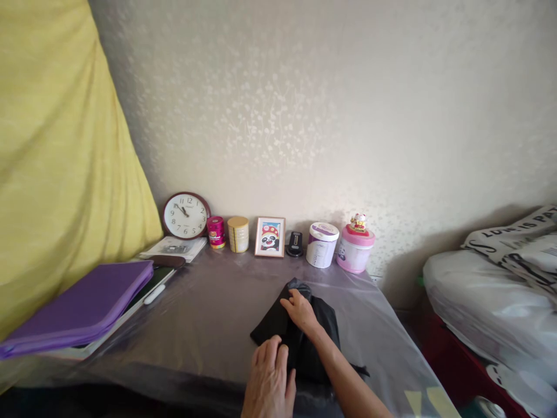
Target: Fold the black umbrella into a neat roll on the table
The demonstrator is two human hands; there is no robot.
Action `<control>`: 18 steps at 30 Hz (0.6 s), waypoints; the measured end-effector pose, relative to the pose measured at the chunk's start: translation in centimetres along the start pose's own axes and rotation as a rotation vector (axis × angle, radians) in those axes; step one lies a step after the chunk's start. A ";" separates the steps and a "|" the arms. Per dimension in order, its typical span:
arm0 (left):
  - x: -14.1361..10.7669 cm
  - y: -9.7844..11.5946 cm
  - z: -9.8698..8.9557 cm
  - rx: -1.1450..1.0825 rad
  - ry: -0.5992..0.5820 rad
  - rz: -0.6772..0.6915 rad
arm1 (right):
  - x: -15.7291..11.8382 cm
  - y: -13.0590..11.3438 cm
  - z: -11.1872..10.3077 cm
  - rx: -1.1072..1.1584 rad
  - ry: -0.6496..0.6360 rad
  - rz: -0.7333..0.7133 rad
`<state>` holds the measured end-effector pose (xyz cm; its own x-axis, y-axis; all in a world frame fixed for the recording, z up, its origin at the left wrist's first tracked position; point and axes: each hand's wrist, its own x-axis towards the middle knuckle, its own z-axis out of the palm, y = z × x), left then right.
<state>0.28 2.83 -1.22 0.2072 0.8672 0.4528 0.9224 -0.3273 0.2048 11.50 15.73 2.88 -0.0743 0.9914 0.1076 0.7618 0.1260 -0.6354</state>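
The left hand (267,380) lay open and flat on the black cloth (319,337), soft, light-looking and best taken by its folded edge. The right hand (302,313), fingers curled on the cloth's top, may have pinched it; that was unclear. Beyond the cloth stood a pink canister (354,252).

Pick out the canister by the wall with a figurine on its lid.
The pink canister at the right end of the row: a lucky-cat figurine sits on its lid; the white-and-purple tub, cream can and red tin carry none.
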 end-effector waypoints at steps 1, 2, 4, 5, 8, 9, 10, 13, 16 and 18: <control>0.3 0.2 -0.3 -0.020 -0.013 0.043 | 0.0 0.0 0.0 0.000 -0.007 -0.011; 0.6 0.4 -0.5 -0.040 -0.038 0.089 | 0.0 -0.1 0.0 -0.002 -0.012 -0.020; 0.9 0.4 -0.4 -0.063 -0.097 0.154 | 0.0 -0.1 -0.1 -0.012 -0.019 -0.038; 0.9 0.3 -0.1 -0.069 -0.128 0.169 | 0.0 -0.2 -0.1 -0.017 -0.025 -0.048; 0.7 -0.3 1.2 -0.070 -0.196 0.144 | -0.1 -0.5 -0.2 -0.009 -0.099 -0.096; 0.5 -0.5 1.6 -0.066 -0.210 0.130 | -0.2 -0.7 -0.2 0.001 -0.136 -0.122; 0.4 -0.6 2.0 -0.063 -0.220 0.116 | -0.4 -0.8 -0.2 0.009 -0.170 -0.150; 0.2 -0.7 2.7 -0.055 -0.258 0.081 | -1.5 -1.2 -0.5 0.017 -0.215 -0.264; 0.4 -0.5 2.8 -0.043 -0.312 0.055 | -3.3 -1.0 -1.2 0.028 -0.184 -0.434; 0.6 -0.4 2.7 -0.035 -0.336 0.039 | -4.4 -0.4 -1.8 0.064 -0.144 -0.557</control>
<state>0.93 4.48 -3.32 0.3434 0.9271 0.1504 0.9011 -0.3704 0.2255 12.70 11.22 3.99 -0.5433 0.7690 0.3368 0.5424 0.6278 -0.5583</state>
